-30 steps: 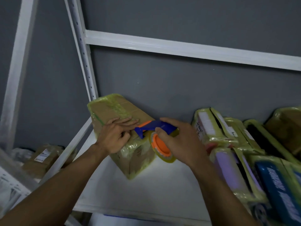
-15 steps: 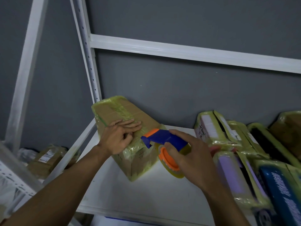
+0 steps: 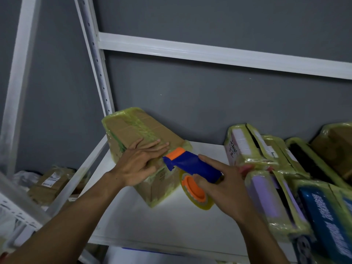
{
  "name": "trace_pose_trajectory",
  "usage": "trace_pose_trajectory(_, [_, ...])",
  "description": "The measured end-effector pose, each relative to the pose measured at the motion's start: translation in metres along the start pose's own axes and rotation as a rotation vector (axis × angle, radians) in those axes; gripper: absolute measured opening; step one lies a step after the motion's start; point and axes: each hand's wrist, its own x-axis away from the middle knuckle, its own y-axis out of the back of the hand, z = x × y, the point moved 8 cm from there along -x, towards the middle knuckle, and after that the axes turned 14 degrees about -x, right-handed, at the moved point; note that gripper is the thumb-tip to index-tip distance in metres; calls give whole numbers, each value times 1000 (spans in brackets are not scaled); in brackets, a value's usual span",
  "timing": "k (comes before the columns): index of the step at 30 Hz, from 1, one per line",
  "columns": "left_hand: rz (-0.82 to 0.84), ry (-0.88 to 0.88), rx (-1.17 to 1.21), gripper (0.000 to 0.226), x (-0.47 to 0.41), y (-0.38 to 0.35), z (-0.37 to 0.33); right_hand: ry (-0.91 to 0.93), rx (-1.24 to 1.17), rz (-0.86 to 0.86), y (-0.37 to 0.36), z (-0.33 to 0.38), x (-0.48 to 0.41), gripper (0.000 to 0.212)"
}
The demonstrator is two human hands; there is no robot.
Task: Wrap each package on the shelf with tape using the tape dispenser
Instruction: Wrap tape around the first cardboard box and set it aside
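Note:
A brown cardboard package [image 3: 133, 128] with yellowish tape along its edges lies tilted on the white shelf [image 3: 171, 221] at the left. My left hand [image 3: 139, 162] presses flat on its top, fingers straight. My right hand [image 3: 222, 189] grips the blue and orange tape dispenser [image 3: 190, 164], whose orange front end touches the package's right end. The tape roll [image 3: 198, 193] hangs under the dispenser, just right of the package.
Several taped packages [image 3: 266, 168] lie stacked at the right of the shelf. A white upright post [image 3: 95, 60] and a crossbeam [image 3: 209, 52] stand against the grey wall. More parcels [image 3: 49, 183] sit lower down at the left.
My left fingers have straightened and lie flat on the package. The dispenser has drawn back to the right along the package's top.

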Motion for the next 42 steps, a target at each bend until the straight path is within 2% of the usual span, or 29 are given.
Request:
trace_pose_trajectory(4, [25, -23, -126, 83, -2, -5, -2, -70, 48, 75, -7, -12, -3, 58])
trace_pose_trajectory(8, [18, 15, -111, 88, -2, -3, -3, -81, 59, 79, -13, -17, -12, 45])
trace_pose_trajectory(10, [7, 17, -117, 89, 0, -3, -3, -90, 53, 81, -19, -22, -13, 48])
trace_pose_trajectory(15, [-76, 21, -128, 87, -1, 0, -4, -78, 58, 63, -20, -23, -6, 51])
trace_pose_trajectory(18, [-60, 30, -123, 85, -4, 0, -4, -94, 81, 65, -15, -22, -4, 46])
trace_pose_trajectory(23, [-86, 37, -124, 85, -1, 2, -2, -120, 137, 101, -12, -26, 6, 55])
trace_pose_trajectory(28, [-139, 41, -152, 80, 0, 2, -1, -184, 132, 107, -3, -45, 20, 35])
trace_pose_trajectory(31, [-118, 42, -143, 74, 0, 2, -2, -211, 115, 82, -4, -58, 24, 42])
trace_pose_trajectory(36, [-3, 261, -41, 87, -13, 11, -6, -206, 129, 98, -8, -64, 23, 48])
trace_pose_trajectory(38, [15, 338, -40, 78, -17, 9, -9, -204, 143, 105, -9, -64, 22, 52])
trace_pose_trajectory(42, [-33, 381, 30, 65, -13, 3, -8, -199, 170, 116, -12, -66, 24, 59])
